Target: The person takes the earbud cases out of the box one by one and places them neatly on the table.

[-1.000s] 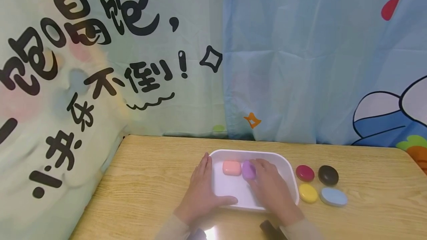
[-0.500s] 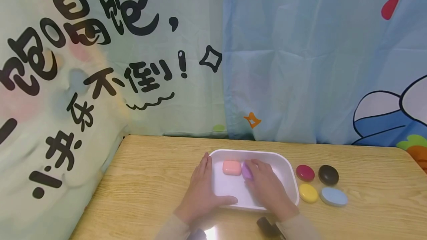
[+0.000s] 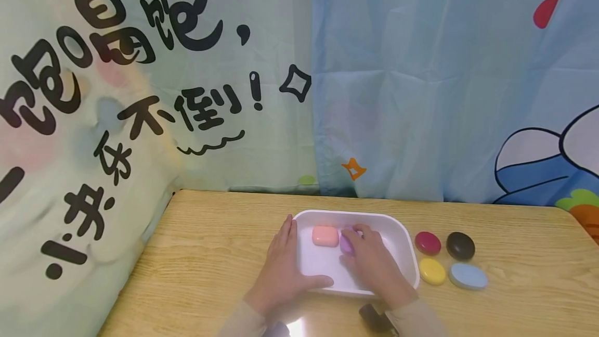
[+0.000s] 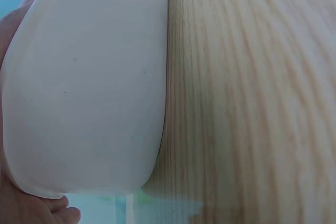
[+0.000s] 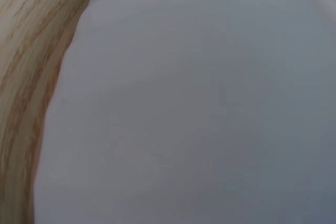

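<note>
In the head view, a white tray (image 3: 327, 270) stands near the middle of the wooden table. My left hand (image 3: 281, 269) holds its left side, fingers along the outer wall and thumb over the front rim. Inside, my right hand (image 3: 374, 261) pinches a purple soap-like bar (image 3: 346, 245), partly covered by the fingers. Left of it lies a pink rounded rectangular bar (image 3: 325, 235). The left wrist view shows the outer wall of the tray (image 4: 89, 87) with parts of the hand at its edge. Only the tray wall (image 5: 184, 103) and wood appear in the right wrist view.
Right of the tray lie a dark red oval piece (image 3: 428, 243), a black round one (image 3: 460, 246), a yellow oval one (image 3: 432, 271) and a light blue oval one (image 3: 468, 276). A printed curtain (image 3: 398, 92) hangs behind the table (image 3: 224, 238).
My right hand's fingers have shifted slightly over the purple bar, and its index finger now bends across the top. The left hand, tray and other pieces stay where they were.
</note>
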Available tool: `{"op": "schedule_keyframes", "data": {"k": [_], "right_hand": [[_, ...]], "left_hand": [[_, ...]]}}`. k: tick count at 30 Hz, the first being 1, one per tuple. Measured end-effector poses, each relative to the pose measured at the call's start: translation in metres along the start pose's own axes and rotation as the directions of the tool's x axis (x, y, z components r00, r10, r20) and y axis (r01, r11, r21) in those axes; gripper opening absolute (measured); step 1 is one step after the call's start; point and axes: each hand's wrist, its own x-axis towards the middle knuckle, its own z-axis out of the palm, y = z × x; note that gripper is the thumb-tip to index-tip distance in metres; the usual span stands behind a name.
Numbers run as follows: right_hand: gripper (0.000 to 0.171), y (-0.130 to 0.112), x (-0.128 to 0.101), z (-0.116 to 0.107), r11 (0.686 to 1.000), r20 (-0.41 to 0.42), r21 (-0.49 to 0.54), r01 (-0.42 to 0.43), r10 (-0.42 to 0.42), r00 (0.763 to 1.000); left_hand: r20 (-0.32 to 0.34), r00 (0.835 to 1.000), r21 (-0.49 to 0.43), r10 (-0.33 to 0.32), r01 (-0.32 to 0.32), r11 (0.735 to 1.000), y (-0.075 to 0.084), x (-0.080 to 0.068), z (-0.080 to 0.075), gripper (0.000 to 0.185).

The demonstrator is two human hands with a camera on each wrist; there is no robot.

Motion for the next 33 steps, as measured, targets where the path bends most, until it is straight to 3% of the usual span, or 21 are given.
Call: {"op": "schedule_keyframes", "data": {"k": [8,16,30,33], "right_hand": [[0.037,-0.002,0.000,-0.002,0.998,0.052,-0.025,-0.064,0.065,0.997],[0.053,-0.002,0.001,-0.003,0.991,0.127,-0.059,-0.121,0.128,0.984],[0.034,-0.007,0.000,-0.010,0.997,-0.023,-0.004,-0.076,0.076,0.997],[0.034,-0.010,0.000,-0.015,0.997,-0.024,0.011,-0.079,0.079,0.997]], "left_hand": [[0.009,1.000,-0.008,-0.011,0.011,1.000,0.001,0.000,0.000,0.134],[0.009,1.000,-0.029,-0.017,0.017,0.999,0.002,0.000,-0.001,0.134],[0.000,1.000,-0.038,-0.008,0.008,0.999,0.001,-0.001,-0.001,0.134],[0.002,1.000,-0.036,-0.003,0.004,0.999,0.001,-0.001,-0.001,0.134]]}}
